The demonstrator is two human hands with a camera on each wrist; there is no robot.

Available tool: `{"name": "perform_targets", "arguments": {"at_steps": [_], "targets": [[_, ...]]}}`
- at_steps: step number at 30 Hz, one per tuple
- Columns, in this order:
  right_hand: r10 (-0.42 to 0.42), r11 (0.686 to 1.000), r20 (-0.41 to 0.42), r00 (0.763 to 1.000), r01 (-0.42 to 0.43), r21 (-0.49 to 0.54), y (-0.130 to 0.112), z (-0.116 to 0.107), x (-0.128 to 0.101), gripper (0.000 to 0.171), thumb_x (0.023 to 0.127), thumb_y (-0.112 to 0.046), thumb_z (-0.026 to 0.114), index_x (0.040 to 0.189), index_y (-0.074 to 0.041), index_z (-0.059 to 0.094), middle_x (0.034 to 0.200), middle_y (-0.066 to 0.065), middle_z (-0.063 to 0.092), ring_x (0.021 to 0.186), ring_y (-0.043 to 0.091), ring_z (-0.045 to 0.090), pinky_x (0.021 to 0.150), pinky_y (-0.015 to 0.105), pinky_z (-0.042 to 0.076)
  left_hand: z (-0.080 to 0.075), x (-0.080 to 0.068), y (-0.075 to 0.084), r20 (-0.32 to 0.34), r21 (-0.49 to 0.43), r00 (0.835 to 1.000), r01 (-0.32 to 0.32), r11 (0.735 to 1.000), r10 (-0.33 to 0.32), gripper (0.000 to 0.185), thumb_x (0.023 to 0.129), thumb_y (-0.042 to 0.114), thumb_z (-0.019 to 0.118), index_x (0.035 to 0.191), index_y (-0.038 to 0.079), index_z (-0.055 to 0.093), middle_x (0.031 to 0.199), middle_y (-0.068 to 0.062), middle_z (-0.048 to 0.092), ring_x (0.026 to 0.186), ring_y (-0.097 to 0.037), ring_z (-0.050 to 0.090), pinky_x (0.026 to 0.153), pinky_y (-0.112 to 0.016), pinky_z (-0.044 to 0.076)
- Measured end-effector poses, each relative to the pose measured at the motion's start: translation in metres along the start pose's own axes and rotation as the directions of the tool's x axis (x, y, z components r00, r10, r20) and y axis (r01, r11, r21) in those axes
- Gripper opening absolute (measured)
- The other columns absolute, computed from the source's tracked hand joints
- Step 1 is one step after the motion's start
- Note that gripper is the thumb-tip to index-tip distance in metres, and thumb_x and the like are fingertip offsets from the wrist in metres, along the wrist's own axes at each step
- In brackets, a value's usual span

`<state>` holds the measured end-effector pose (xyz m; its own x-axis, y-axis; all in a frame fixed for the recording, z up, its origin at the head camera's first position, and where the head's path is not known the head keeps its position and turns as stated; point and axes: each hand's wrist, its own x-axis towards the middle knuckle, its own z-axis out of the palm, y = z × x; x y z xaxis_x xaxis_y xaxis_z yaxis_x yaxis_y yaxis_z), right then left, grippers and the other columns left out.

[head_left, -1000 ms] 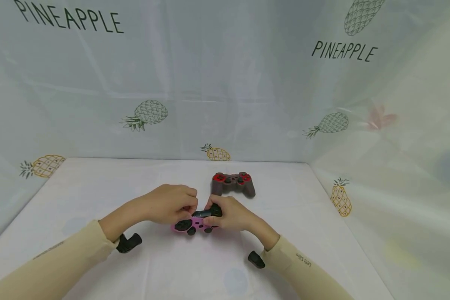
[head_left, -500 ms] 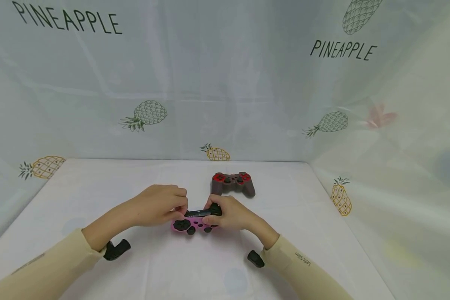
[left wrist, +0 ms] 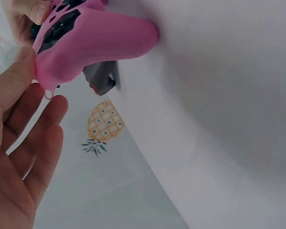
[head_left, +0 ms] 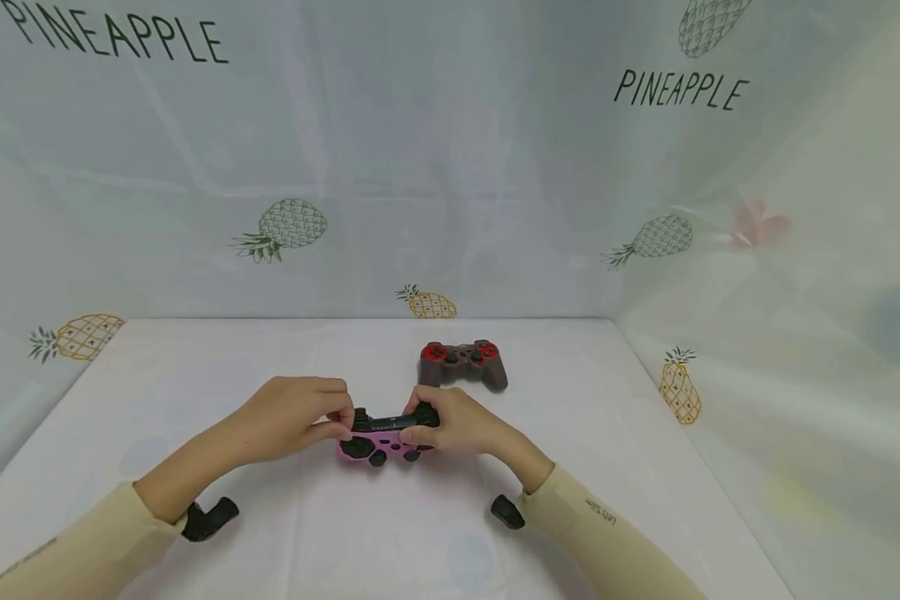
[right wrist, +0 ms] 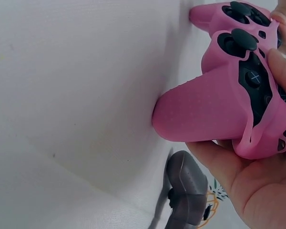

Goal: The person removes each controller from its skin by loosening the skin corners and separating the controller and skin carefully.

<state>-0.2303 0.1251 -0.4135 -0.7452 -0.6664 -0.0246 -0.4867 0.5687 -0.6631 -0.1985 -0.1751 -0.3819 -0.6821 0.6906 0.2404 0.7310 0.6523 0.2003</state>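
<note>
Pink gamepad sits low over the white table, near the middle, between both hands. In the wrist views its two grip horns point at the cloth and appear to touch it; the black button face is turned toward the person.

Left hand: on the pad's left end. In the left wrist view the thumb lies against the edge of the pink silicone skin. The other fingers are nearly straight, side by side, and stand just off the pad rather than wrapped around it. Head view shows the fingertips meeting at the pad's top left corner; whether they pinch the skin there cannot be told.

Right hand: curled around the pad's right end. In the right wrist view the palm cradles the right horn from below, and the thumb presses on the face beside the black buttons. The fingers behind the pad are hidden, so their spread cannot be told.

Second gamepad, dark grey with red button areas, lies flat on the table just beyond the right hand, apart from it. It also shows under the pink pad in both wrist views.

Both forearms wear beige sleeves. Backdrop: pale cloth printed with pineapples.
</note>
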Motion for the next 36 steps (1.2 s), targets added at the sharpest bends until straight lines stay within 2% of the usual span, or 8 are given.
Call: {"name": "perform_targets", "arguments": {"at_steps": [7,13,16,20,22,25,31,36], "targets": [[0.034,0.999,-0.001,0.999,-0.034,-0.013,0.0,-0.004,0.002,0.023,0.098,-0.039,0.078,0.112,-0.024,0.065,0.087,-0.009,0.065,0.074,0.007,0.054,0.066,0.028,0.044,0.009,-0.004,0.002,-0.072,-0.232,0.985,0.136,0.963,-0.156,0.024,0.088,0.026,0.089,0.084,0.034,0.066,0.088,0.026,0.063,0.075,0.003,0.056,0.064,-0.023,0.049],[0.015,1.0,-0.005,1.0,-0.015,-0.012,0.0,-0.001,0.0,0.023,0.097,-0.036,0.08,0.109,-0.024,0.066,0.088,-0.014,0.068,0.074,0.005,0.055,0.068,0.027,0.046,0.011,-0.008,0.003,0.015,-0.458,0.955,0.271,0.847,-0.297,0.021,0.089,0.027,0.088,0.087,0.028,0.068,0.088,0.016,0.068,0.087,-0.006,0.065,0.076,-0.028,0.056],[0.009,1.0,-0.01,1.0,-0.009,-0.009,-0.001,0.0,-0.001,0.022,0.097,-0.036,0.08,0.109,-0.024,0.066,0.086,-0.015,0.068,0.073,0.004,0.055,0.068,0.027,0.046,0.011,-0.01,0.004,0.12,-0.567,0.912,0.387,0.727,-0.392,0.022,0.092,0.031,0.086,0.097,0.021,0.067,0.093,0.006,0.068,0.09,-0.013,0.069,0.079,-0.032,0.055],[0.017,1.0,-0.01,1.0,-0.017,-0.001,-0.003,0.0,-0.002,0.022,0.097,-0.035,0.08,0.11,-0.023,0.066,0.084,-0.014,0.067,0.071,0.004,0.055,0.068,0.027,0.046,0.012,-0.011,0.005,0.26,-0.712,0.839,0.501,0.493,-0.478,0.033,0.098,0.033,0.079,0.116,0.01,0.062,0.106,-0.01,0.064,0.096,-0.023,0.074,0.086,-0.035,0.059],[0.021,1.0,-0.01,1.0,-0.021,-0.002,-0.004,0.0,-0.003,0.023,0.097,-0.035,0.08,0.11,-0.023,0.066,0.084,-0.013,0.067,0.071,0.005,0.054,0.068,0.027,0.046,0.013,-0.012,0.005,0.307,-0.752,0.81,0.529,0.394,-0.5,0.036,0.101,0.033,0.075,0.121,0.007,0.061,0.112,-0.014,0.062,0.098,-0.025,0.074,0.089,-0.034,0.06],[0.025,1.0,-0.012,1.0,-0.025,-0.004,-0.005,0.0,-0.004,0.024,0.097,-0.035,0.08,0.111,-0.022,0.066,0.084,-0.011,0.066,0.072,0.005,0.054,0.066,0.027,0.045,0.016,-0.012,0.006,0.365,-0.771,0.782,0.558,0.308,-0.505,0.037,0.104,0.034,0.07,0.121,0.003,0.059,0.113,-0.016,0.062,0.098,-0.024,0.07,0.089,-0.033,0.061],[0.027,1.0,-0.02,0.999,-0.027,-0.003,-0.005,0.001,-0.005,0.023,0.097,-0.036,0.08,0.111,-0.023,0.066,0.083,-0.009,0.065,0.071,0.006,0.053,0.064,0.027,0.044,0.019,-0.012,0.01,0.456,-0.76,0.749,0.609,0.228,-0.48,0.039,0.106,0.043,0.065,0.109,0.004,0.062,0.102,-0.009,0.064,0.094,-0.021,0.065,0.087,-0.033,0.059],[0.014,1.0,-0.025,1.0,-0.014,-0.009,-0.004,0.003,-0.003,0.023,0.097,-0.036,0.08,0.11,-0.023,0.066,0.082,-0.01,0.065,0.07,0.005,0.052,0.063,0.027,0.043,0.021,-0.011,0.012,0.482,-0.746,0.746,0.625,0.231,-0.46,0.042,0.105,0.046,0.065,0.1,0.005,0.064,0.088,-0.005,0.063,0.08,-0.019,0.064,0.077,-0.033,0.058]]}}
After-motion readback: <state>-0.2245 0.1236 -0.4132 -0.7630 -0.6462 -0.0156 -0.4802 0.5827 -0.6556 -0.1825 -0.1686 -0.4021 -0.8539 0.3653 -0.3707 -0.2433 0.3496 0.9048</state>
